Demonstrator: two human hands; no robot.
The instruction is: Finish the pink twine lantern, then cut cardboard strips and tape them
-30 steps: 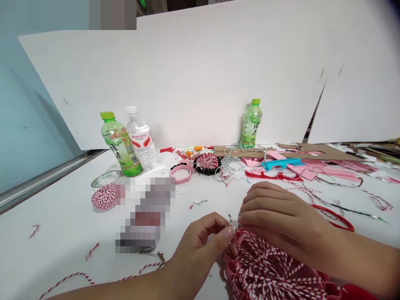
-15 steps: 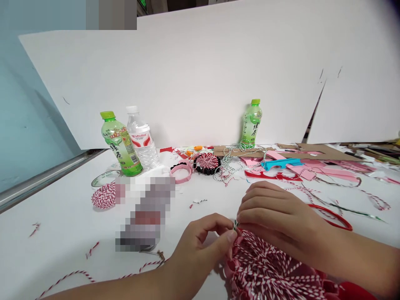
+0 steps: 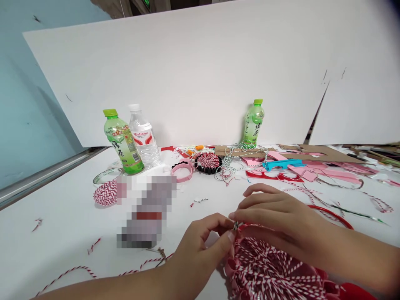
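A round pink piece (image 3: 265, 266) wound with red-and-white twine lies low at the right, scalloped pink loops along its left rim. At its upper left edge, my left hand (image 3: 208, 246) pinches a short green-and-white string (image 3: 236, 226) between thumb and forefinger. My right hand (image 3: 281, 216) arches over the piece from the right, its fingertips meeting the left fingers by the string. Its thumb is hidden, so what it grips is unclear. Under my right forearm shows part of a red ring (image 3: 333, 213).
Behind stand two green tea bottles (image 3: 123, 143) (image 3: 253, 125) and a water bottle (image 3: 145, 141). A black-rimmed twine disc (image 3: 208, 162), pink ring (image 3: 183, 171), blue piece (image 3: 283, 164) and cardboard (image 3: 334, 155) lie along the back. A red-and-white coil (image 3: 105, 193) sits left, beside a pixelated patch.
My right fingers have spread a little and shifted left over the string. My left hand keeps its pinch. The whole view has moved slightly.
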